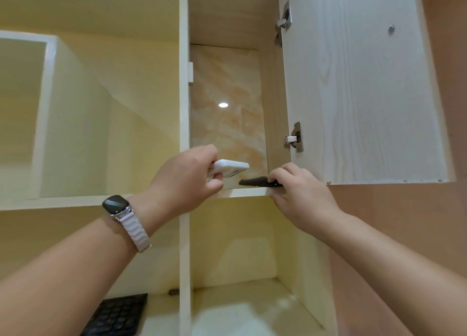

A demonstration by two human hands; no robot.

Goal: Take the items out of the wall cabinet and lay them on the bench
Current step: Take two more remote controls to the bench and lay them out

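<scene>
The wall cabinet stands open, its white door swung out to the right. At the front lip of its shelf, my left hand grips a flat white rectangular device, lifted slightly above the shelf. My right hand pinches the near end of a flat dark object that lies at the shelf's edge. The rest of the cabinet's floor is hidden from this low angle.
An open cubby lies left of the cabinet. Below are two lower compartments; a black keyboard lies on the surface at the bottom left. Metal hinges stick out at the door's inner edge. A pinkish wall is on the right.
</scene>
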